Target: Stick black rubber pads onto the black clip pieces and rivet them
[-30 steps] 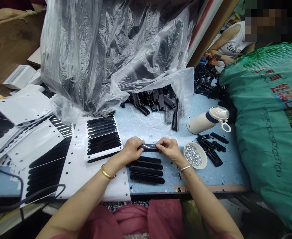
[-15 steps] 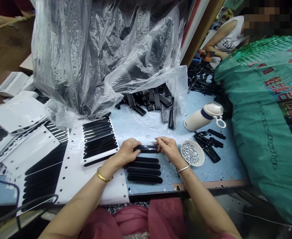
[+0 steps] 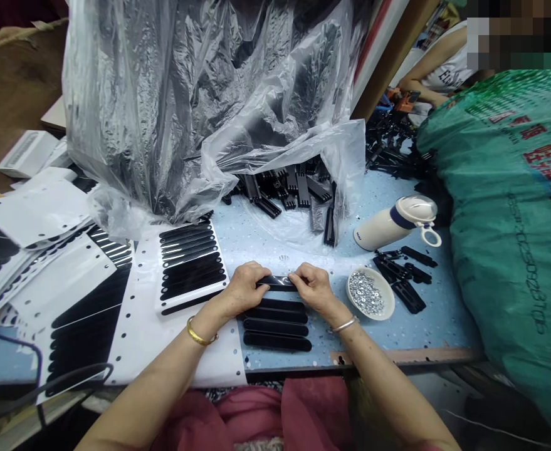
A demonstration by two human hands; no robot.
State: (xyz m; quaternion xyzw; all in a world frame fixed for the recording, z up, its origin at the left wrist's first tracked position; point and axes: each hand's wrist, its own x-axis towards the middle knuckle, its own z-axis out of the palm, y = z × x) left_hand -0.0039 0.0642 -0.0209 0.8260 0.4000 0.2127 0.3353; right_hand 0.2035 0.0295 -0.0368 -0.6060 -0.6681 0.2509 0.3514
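Between my two hands lies a glossy black strip-shaped plastic piece (image 3: pixel 279 283) with rounded ends. My left hand (image 3: pixel 247 285) pinches its left end, thumb on the near side. On the right end my right hand (image 3: pixel 315 286) is closed, thumb and forefinger together on the piece. Just below, several similar black strips (image 3: pixel 276 326) lie in a row on the blue table. To the left is a white backing sheet (image 3: pixel 222 266) with black adhesive strips on it. A white bowl (image 3: pixel 390 300) of small metal parts stands right of my right hand.
A white bottle (image 3: pixel 378 230) lies on its side beyond the bowl, near loose black parts (image 3: pixel 404 275). A large clear plastic bag (image 3: pixel 275 113) spills black parts at the back. A green sack (image 3: pixel 505 250) bounds the right side. Another person (image 3: pixel 439 69) sits behind it.
My right hand's fingers have closed onto the right end of the black piece. The left hand keeps its grip. The whole view has shifted slightly.
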